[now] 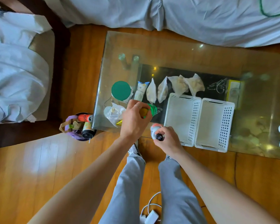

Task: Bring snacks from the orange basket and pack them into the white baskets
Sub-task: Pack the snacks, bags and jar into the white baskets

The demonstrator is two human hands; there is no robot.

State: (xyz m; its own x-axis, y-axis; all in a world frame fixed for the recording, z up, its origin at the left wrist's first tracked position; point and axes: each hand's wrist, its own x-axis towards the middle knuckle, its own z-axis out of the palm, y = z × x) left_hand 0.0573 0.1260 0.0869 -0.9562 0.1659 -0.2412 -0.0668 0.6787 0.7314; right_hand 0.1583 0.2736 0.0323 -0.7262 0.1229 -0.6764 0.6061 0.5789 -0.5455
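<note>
My left hand [135,118] grips a bottle with a green label [149,110] over the near left part of the glass table [176,50]. My right hand [167,140] holds a small white bottle with a dark cap [157,132] at the table's near edge, just left of two white baskets [198,122] that stand side by side with nothing in them. Several clear snack bags [163,90] and a white packet [141,91] lie in a row behind the baskets. The basket on the floor [81,126] at the table's left corner holds cans and bags.
A green-lidded round container [121,90] and a crumpled clear bag [114,113] sit at the table's left. A yellow box [234,92] lies right of the snack bags. Sheet-covered furniture stands behind and to the left. A white charger and cable [149,214] lie by my feet.
</note>
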